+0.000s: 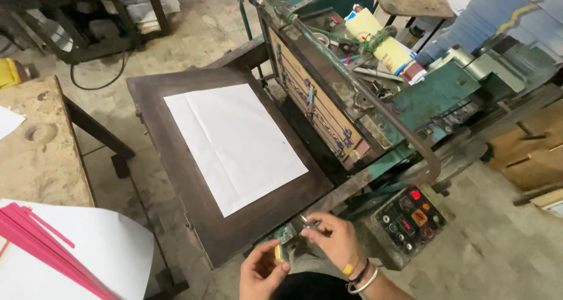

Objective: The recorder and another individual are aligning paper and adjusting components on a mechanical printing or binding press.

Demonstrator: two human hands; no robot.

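matt white paper sheet on a dark, worn metal platen; green painted press frame, chipped and grimy.

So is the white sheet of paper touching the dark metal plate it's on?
Touching. The head view shows the white sheet lying flat on the dark plate, with the plate's border showing around it.

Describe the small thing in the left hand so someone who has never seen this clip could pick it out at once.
Start at the dark platen carrying the white paper sheet. Just below its near corner, the left hand pinches a small yellow block in its fingers. Unlike the small shiny metal piece in the right hand beside it, this one is yellow.
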